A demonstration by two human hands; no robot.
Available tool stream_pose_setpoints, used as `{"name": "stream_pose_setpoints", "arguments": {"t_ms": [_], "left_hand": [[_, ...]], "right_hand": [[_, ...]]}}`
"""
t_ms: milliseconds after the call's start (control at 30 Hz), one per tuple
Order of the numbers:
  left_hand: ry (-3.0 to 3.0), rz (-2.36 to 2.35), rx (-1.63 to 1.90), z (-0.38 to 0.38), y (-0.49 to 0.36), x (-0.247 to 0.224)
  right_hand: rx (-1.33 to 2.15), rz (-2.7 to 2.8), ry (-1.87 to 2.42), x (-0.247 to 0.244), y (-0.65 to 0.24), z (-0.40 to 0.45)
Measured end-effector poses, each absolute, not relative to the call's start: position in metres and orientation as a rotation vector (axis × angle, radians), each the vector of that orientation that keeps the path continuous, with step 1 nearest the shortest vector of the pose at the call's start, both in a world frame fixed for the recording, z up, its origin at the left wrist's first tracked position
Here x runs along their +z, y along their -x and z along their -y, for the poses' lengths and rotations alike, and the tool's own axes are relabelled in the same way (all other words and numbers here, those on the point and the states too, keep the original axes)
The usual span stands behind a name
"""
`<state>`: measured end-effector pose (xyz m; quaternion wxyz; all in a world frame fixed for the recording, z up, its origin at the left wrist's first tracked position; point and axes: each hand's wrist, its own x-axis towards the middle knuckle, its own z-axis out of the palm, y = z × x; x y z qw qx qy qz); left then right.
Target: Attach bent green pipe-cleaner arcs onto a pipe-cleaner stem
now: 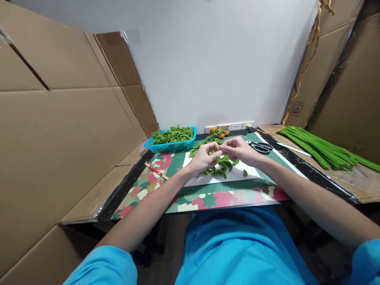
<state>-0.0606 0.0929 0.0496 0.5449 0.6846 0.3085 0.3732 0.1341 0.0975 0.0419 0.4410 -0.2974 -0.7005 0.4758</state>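
My left hand [205, 158] and my right hand [237, 150] meet fingertip to fingertip above a white sheet [194, 181]. Both are closed in a pinch, and whatever lies between the fingers is too small to make out. Under and around them, several curved fuzzy green pieces [219, 173] are scattered on the sheet. One short green piece [245, 173] lies apart, to the right. Just behind my hands are longer green stems and a bunch of small orange fuzzy pieces [224, 133].
A blue basket [170, 147] heaped with green pieces stands at the back left. Black-handled scissors [261, 147] lie right of my right hand. Long green stems [320, 148] rest farther right. A red stick [156, 171] lies at left. Cardboard walls [74, 118] flank the table.
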Motion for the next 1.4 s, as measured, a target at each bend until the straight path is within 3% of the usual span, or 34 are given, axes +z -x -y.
{"name": "stream_pose_setpoints", "arguments": {"t_ms": [267,433,700,867,1400], "left_hand": [[-2.305,-0.972,1.019,-0.097,0.062,0.049],[-2.772,-0.921,0.93,-0.091,0.063,0.048],[-2.055,-1.055,1.006,-0.101,0.065,0.046],[-1.685,-0.853,0.907,-0.106,0.062,0.043],[-1.717,-0.843,0.913,-0.094,0.059,0.046]], "right_hand": [[0.773,1.808,0.972,0.037,-0.126,-0.101],[0.789,1.834,1.045,0.035,-0.125,-0.102],[0.793,1.655,0.841,0.038,-0.134,-0.108],[1.083,1.527,0.789,0.037,-0.138,-0.112],[0.918,1.535,0.814,0.037,-0.136,-0.108]]}}
